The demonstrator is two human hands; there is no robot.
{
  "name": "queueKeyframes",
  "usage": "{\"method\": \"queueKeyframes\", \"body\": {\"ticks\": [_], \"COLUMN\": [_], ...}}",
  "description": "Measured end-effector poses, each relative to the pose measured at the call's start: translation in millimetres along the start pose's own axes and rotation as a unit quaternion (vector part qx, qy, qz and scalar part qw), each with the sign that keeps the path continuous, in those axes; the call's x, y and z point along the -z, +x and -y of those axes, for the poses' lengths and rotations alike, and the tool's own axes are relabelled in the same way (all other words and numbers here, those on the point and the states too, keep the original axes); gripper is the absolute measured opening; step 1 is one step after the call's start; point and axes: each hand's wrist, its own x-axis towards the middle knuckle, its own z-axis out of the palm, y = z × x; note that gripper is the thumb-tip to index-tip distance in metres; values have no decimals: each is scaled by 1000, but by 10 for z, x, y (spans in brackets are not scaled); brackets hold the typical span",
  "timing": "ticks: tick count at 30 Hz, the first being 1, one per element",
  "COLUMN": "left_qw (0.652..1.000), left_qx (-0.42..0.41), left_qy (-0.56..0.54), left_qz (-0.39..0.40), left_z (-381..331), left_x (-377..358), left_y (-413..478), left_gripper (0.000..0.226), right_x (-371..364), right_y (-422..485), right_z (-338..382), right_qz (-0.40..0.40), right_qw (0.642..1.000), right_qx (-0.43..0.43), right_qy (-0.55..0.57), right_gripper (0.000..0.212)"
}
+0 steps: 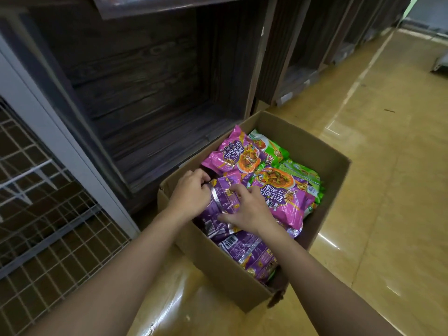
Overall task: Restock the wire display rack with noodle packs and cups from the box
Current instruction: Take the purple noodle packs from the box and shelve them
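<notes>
**A:** Head camera check: how much of the restock is done?

**B:** From my console, the wire display rack (48,214) at the left shows no packs on the part I can see, so I judge we're early. The cardboard box (218,270) on the floor near it looks almost full of pink noodle packs (242,154) and green noodle packs (300,175). I spot no cups.

**A:** And the hands?

**B:** Both are in the box on one purple noodle pack (223,197). The left hand (191,192) curls over its far edge and the right hand (247,209) grips its near side. It isn't lifted out yet.
</notes>
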Motion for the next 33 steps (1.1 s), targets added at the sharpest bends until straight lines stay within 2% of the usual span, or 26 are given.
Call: {"method": "queueKeyframes", "body": {"ticks": [3,4,6,8,10,13,15,18,20,23,25,27,29,31,33], "left_qw": [999,998,995,991,985,986,993,994,992,987,978,980,988,986,988], "left_qx": [-44,-65,-88,-108,-121,-78,-35,33,61,64,75,83,36,-53,-120], "left_qy": [3,4,-8,-56,-115,-136,-109,-104,-102,-146,-191,-174,-121,-101,-93], "left_qz": [22,27,37,45,53,54,26,27,36,-8,-41,-53,-93,-119,-40], "left_z": [32,33,5,-64,-160,-240,-199,-139,-158,-234,-274,-271,-243,-266,-321], "left_x": [-16,-12,6,33,74,105,66,11,20,45,73,102,113,129,144], "left_y": [-16,-16,-4,10,28,46,71,100,94,82,74,69,77,70,52], "left_gripper": [48,58,72,71,63,51,47,49,48,52,48,41,41,50,65], "right_x": [205,283,435,561,637,668,678,707,706,654,645,715,845,970,991], "right_y": [-2,6,14,-21,-81,-107,-75,-62,-65,-61,-54,-61,-48,-35,40], "right_z": [-129,-162,-214,-223,-235,-283,-325,-322,-279,-247,-235,-209,-178,-81,-2], "right_qz": [12,28,95,175,213,248,236,177,156,103,73,30,20,68,95], "right_qw": [993,982,937,884,849,828,846,888,893,907,901,927,956,970,979], "right_qx": [-54,-83,-123,-143,-165,-174,-179,-145,-112,-94,-98,-76,-24,49,115], "right_qy": [105,168,312,410,455,473,443,398,407,398,415,366,291,229,141], "right_gripper": [75,73,60,48,54,74,85,82,84,93,84,64,49,47,56]}}
